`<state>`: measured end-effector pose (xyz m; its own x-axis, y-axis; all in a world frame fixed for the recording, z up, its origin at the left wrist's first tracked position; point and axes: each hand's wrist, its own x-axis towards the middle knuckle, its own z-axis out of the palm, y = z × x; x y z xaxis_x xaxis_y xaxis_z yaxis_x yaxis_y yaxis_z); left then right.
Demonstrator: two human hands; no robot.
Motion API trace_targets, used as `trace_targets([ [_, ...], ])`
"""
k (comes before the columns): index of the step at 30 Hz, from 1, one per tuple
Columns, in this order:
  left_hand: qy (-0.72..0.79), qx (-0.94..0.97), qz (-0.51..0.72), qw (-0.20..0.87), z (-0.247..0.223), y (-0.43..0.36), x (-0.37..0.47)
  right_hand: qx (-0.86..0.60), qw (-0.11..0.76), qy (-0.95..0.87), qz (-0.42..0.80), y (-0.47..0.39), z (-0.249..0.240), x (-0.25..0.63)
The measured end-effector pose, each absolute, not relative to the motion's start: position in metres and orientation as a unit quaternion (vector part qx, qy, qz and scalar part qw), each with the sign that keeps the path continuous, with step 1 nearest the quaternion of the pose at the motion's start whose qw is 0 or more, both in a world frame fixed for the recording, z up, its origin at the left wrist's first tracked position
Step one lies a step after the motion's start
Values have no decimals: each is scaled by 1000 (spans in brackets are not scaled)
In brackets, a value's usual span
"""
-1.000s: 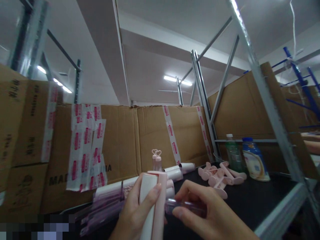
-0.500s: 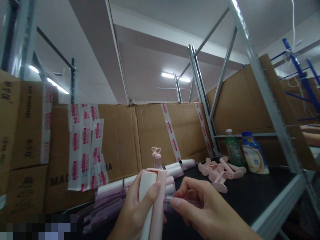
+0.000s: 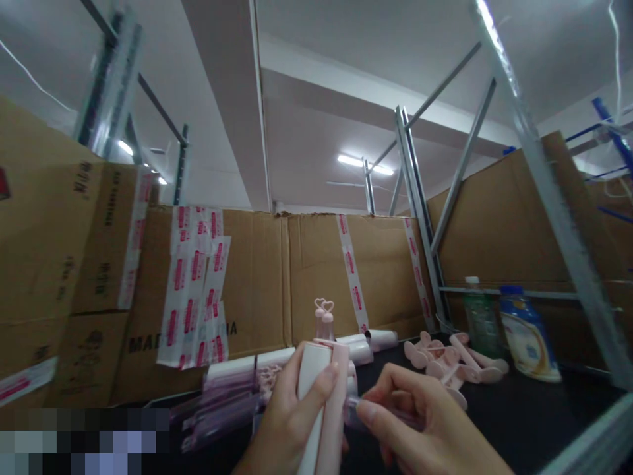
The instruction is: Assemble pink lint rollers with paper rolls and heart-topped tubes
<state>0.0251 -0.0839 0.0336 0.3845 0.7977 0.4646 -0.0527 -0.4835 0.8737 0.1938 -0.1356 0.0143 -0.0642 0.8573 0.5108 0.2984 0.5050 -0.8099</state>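
So from where I'm standing, the left hand (image 3: 297, 412) has a good grip on a white-and-pink case (image 3: 332, 425), held roughly upright, tipped a bit, thumb lying across its front. White face on one side, pink on the other. The right hand (image 3: 430, 415) is pinching a clear tube (image 3: 353, 410) between thumb and fingertips, other fingers curled in. The tube's end is right by the pink side of the case, but I honestly can't tell if they're touching.

Just behind the case, two wands (image 3: 324, 324) with little heart loops on top poke up. Beside the left hand there's a heap of purplish clear sleeves (image 3: 222, 415), and a couple of white cylinders (image 3: 383, 340) lie further back along the cardboard (image 3: 316, 277). Past the right hand, a jumble of pink pieces (image 3: 459, 363) sits on the black counter (image 3: 514, 422), next to a green bottle (image 3: 482, 323) with a white cap and a blue-capped bottle (image 3: 529, 340). Red-and-white tape (image 3: 198, 284) runs down the cardboard in strips.
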Motion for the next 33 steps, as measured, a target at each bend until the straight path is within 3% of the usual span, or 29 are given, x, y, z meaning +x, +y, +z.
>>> trace_targets([
  [2,259,746,504,351,37,-81,21,-440,530,-678,259,-137,20,193],
  [5,257,799,541,62,51,-80,10,-461,529,-680,213,-136,42,190],
  [8,216,827,478,-202,68,-82,-5,-477,497,-706,165,-130,75,180],
  [10,202,844,418,-271,78,-80,-13,-437,459,-750,189,-122,98,170],
  [13,223,849,398,-267,88,-69,-23,-373,389,-804,252,-107,126,155],
  [15,248,833,446,-215,95,-56,-33,-359,363,-815,274,-96,140,149],
  [19,316,741,588,-73,111,-30,-65,-381,424,-793,215,-67,153,140],
  [22,331,688,646,-2,119,-16,-87,-430,417,-793,115,-38,138,123],
  [27,323,655,678,87,117,-10,-92,-439,247,-864,22,12,85,79],
  [33,322,680,649,113,107,-10,-77,-440,139,-887,-29,55,55,62],
])
